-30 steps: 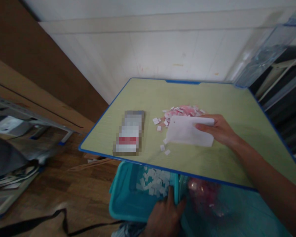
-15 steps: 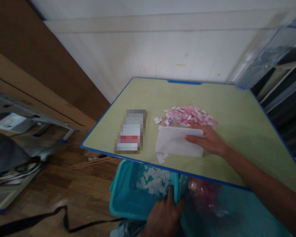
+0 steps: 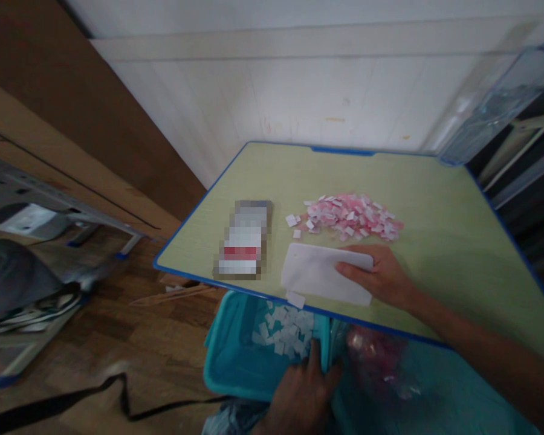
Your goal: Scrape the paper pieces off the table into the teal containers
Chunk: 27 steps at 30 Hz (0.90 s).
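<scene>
My right hand (image 3: 378, 275) grips a flat white card (image 3: 320, 272) by its right end, thumb on top and fingers behind. The card leans over the tabletop near its front edge. Small white paper squares (image 3: 295, 299) lie against the card's lower left, at the table's edge. Below, my left hand (image 3: 303, 386) holds the right rim of a teal plastic tub (image 3: 231, 368), index finger pointing along it. Inside the tub are many loose white squares (image 3: 283, 332). Beyond the card sits a heap of pink and white squares (image 3: 349, 214).
The folding table (image 3: 435, 199) has a pale green top and blue rim. A phone-like object (image 3: 242, 238), blurred out, lies on its left. A clear bag with pink contents (image 3: 376, 350) sits below at right. A black strap (image 3: 122, 393) crosses the lower left.
My right hand has drawn the card toward the front edge, away from the heap. The small squares before it have shifted to the edge. My left hand stays on the tub.
</scene>
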Each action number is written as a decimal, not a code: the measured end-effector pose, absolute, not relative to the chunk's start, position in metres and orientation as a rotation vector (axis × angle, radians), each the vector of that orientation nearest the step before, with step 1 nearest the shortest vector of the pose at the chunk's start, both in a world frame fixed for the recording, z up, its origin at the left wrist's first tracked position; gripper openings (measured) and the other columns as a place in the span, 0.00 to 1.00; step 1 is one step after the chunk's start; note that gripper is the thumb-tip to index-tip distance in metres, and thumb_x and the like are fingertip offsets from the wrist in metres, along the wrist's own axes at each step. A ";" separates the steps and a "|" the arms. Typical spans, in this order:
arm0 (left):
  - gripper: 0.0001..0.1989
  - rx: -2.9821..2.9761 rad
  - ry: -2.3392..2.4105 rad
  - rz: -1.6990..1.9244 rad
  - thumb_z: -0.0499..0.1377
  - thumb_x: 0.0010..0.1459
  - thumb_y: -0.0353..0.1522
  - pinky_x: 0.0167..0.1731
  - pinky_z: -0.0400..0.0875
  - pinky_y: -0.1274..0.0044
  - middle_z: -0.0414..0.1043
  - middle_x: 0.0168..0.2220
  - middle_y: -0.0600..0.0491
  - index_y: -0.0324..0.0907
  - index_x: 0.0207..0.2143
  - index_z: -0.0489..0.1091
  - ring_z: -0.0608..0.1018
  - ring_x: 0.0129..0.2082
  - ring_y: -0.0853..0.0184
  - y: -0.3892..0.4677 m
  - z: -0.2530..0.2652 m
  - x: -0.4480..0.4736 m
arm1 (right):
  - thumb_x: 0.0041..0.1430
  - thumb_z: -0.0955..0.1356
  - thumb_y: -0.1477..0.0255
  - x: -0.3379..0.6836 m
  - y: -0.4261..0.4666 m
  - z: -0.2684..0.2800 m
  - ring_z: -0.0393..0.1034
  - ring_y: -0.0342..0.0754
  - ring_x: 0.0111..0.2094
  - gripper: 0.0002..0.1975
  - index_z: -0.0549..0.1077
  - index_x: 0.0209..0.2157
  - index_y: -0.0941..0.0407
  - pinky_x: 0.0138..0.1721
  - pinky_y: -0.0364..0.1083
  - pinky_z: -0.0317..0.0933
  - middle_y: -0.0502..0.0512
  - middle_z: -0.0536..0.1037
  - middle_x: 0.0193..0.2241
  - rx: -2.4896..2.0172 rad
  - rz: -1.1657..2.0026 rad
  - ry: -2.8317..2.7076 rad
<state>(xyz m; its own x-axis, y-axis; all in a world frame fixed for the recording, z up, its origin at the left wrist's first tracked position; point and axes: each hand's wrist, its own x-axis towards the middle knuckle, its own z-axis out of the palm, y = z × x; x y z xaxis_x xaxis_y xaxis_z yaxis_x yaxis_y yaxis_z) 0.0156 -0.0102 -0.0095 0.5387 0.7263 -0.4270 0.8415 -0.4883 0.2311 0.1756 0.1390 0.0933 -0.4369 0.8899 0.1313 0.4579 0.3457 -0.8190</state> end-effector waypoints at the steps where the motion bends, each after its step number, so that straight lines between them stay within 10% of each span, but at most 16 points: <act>1: 0.26 2.371 1.280 -0.378 0.49 0.55 0.29 0.27 0.71 0.67 0.54 0.54 0.33 0.51 0.56 0.51 0.76 0.33 0.57 -0.010 -0.009 0.016 | 0.50 0.66 0.67 0.173 0.136 0.094 0.63 0.40 0.20 0.11 0.76 0.33 0.58 0.20 0.39 0.55 0.50 0.73 0.20 -1.184 1.006 -2.038; 27: 0.24 2.262 1.288 -0.356 0.48 0.56 0.29 0.29 0.70 0.65 0.53 0.54 0.35 0.50 0.56 0.53 0.75 0.34 0.56 -0.002 0.012 0.017 | 0.51 0.65 0.65 0.179 0.132 0.092 0.59 0.38 0.18 0.13 0.77 0.32 0.57 0.18 0.37 0.51 0.48 0.70 0.17 -1.146 1.098 -2.060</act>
<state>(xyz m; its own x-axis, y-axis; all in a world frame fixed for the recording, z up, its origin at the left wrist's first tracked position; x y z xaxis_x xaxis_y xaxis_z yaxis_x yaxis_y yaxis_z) 0.0168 -0.0022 0.0119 0.5161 0.7230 -0.4593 0.8562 -0.4212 0.2990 0.1789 0.1321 0.0919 -0.4962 0.8659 0.0627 0.4309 0.3083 -0.8481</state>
